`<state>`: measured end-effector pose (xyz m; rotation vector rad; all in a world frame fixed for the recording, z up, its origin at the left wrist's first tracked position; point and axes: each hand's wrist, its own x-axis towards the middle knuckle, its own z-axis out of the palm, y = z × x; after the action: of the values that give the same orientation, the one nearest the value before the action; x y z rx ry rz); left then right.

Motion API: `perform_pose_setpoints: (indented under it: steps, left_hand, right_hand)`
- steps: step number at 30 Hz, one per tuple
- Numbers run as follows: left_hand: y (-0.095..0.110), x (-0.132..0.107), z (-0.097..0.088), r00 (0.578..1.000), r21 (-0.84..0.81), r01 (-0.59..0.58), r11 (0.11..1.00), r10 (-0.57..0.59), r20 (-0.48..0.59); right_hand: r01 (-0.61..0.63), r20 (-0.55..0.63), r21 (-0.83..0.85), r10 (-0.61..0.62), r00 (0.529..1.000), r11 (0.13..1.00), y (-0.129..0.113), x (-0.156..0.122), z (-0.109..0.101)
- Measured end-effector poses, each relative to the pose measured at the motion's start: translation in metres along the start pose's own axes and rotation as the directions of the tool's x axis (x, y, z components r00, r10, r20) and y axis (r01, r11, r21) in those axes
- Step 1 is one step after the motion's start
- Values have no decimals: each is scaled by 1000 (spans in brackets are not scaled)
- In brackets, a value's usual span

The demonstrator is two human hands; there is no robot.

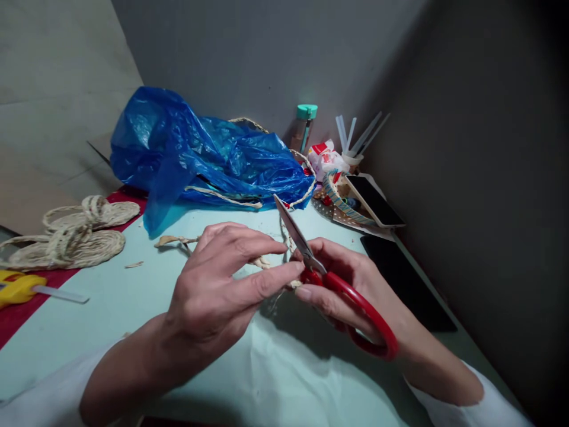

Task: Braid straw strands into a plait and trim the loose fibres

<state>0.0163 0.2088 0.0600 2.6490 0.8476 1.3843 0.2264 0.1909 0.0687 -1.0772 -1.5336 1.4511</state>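
Note:
My right hand (351, 284) grips red-handled scissors (355, 305), whose blades (293, 228) point up and away, closed or nearly so. My left hand (222, 284) pinches a pale braided straw cord (262, 261) right beside the blades, fingertips touching the scissors' pivot. The cord trails left across the light green table cover (133, 296) and back towards a blue plastic bag (200, 154).
Two woven straw sandals (75, 231) lie at the left on a red cloth. A yellow glue gun (18, 287) sits at the left edge. At the back right stand a teal-capped bottle (304, 124), a cup of sticks (353, 148), a tray of trims and a phone (376, 198). Grey walls close in behind and right.

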Motion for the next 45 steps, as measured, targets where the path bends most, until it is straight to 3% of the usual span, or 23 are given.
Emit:
perform_pose_setpoints:
  steps: [4,8,10,12,15,18,22,25,28,29,32,34,36,41,43,45]
  left_hand:
    - [1,-3,-3,999,36,-29,999,28,23]
    - [2,0,-8,993,-100,-22,995,33,115]
    - [3,1,-8,994,-209,29,978,-7,108]
    - [5,3,-5,987,-320,150,935,-122,107]
    - [6,5,-4,935,-463,351,814,-336,118]
    - [3,7,-9,846,-507,489,709,-526,80]
    - [-4,12,-19,713,-614,555,561,-701,4]
    - [-8,15,-23,692,-685,489,541,-718,-73]
    - [-12,16,-26,674,-617,507,602,-723,-151]
    - [-13,17,-27,691,-560,531,636,-708,-148]
    - [-14,18,-25,806,-316,573,756,-590,51]
    - [-15,18,-22,829,-230,555,799,-511,225]
    - [-16,18,-20,788,-270,603,750,-510,344]
    - [-19,17,-20,605,-441,796,414,-533,591]
    - [-20,17,-21,567,-424,824,377,-524,636]
    - [-21,17,-22,556,-413,831,372,-528,642]
  right_hand:
    - [-41,69,83,35,997,996,5,0,1]
    - [-32,93,113,21,995,993,4,1,2]
    - [-22,86,101,13,996,995,2,1,4]
    - [-10,78,91,3,997,996,-1,1,6]
    - [-7,76,106,-1,997,994,-2,0,7]
    - [-41,75,113,33,997,993,2,0,4]
    - [-51,73,85,44,996,995,9,1,-2]
    - [-55,70,51,51,996,997,9,1,-3]
    - [-45,68,24,43,997,999,7,0,-5]
    - [-30,56,10,29,998,1000,5,-1,-5]
    - [25,-7,-20,-25,1000,999,1,-3,-10]
    - [61,-79,8,-60,995,998,-1,-4,-16]
    - [120,-192,46,-109,975,992,-3,-4,-24]
    - [291,-445,22,-251,860,957,-5,-1,-44]
    - [304,-482,14,-260,837,952,-4,0,-47]
    - [305,-494,8,-262,829,952,-4,2,-48]
